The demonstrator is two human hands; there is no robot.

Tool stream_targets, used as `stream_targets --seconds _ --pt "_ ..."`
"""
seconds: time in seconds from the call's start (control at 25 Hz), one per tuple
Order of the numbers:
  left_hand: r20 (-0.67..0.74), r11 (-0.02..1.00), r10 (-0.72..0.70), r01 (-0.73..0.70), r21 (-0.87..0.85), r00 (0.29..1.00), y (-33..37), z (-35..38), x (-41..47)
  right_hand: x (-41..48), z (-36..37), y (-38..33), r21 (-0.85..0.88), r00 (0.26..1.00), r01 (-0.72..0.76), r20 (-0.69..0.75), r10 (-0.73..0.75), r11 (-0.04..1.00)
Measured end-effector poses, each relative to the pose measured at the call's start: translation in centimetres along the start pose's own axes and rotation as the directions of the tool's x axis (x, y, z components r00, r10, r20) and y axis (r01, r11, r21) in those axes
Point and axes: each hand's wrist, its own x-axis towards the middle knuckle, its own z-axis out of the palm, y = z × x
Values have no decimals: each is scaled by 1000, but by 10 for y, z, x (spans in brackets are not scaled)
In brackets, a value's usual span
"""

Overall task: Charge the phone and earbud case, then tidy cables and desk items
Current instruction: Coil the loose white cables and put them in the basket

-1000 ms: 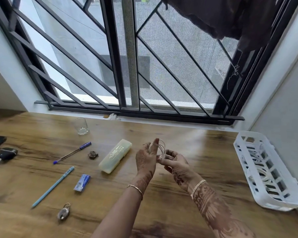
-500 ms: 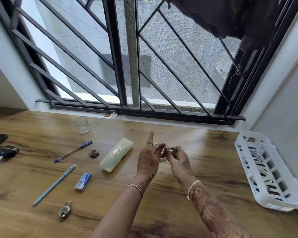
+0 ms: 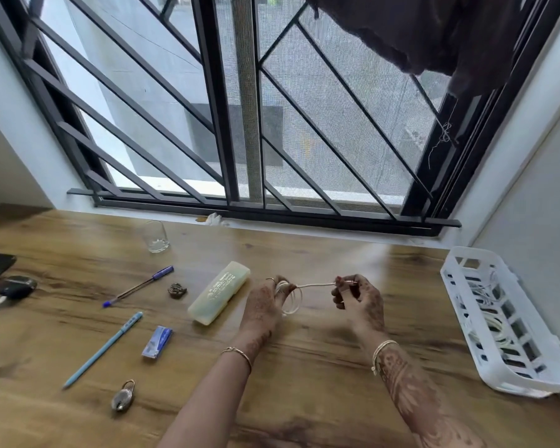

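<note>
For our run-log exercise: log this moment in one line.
left hand: grips coiled white cable | right hand: pinches its end

Beyond the far edge of my wooden tabletop (image 3: 304,367) I see a window with a black grille (image 3: 212,92) of slanted bars and a grey mesh screen (image 3: 379,92). A dark cloth (image 3: 417,33) hangs across its upper right. A crumpled white scrap (image 3: 214,218) lies on the sill at that far edge. A pale wall (image 3: 537,205) runs along the right edge.
</note>
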Motion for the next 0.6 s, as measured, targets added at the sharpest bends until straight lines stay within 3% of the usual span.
stream_targets --seconds 0.2,0.36,0.48,0.52,0.6 --pt "59 947 -189 198 -254 980 2 9 2 3 -1 20 -339 997 68 60 -50 938" --pt "118 766 -350 356 -535 929 25 16 -5 -8 6 23 -453 975 177 202 -93 874" --pt "55 737 -358 318 -597 932 37 25 -6 -16 15 20 -505 957 271 237 -170 819" --pt "26 755 -339 288 -589 940 38 27 -6 -15 17 18 -496 963 248 222 -154 832" --pt "-45 820 -295 229 -525 955 36 29 -6 -12 21 13 -337 988 66 155 -13 939"
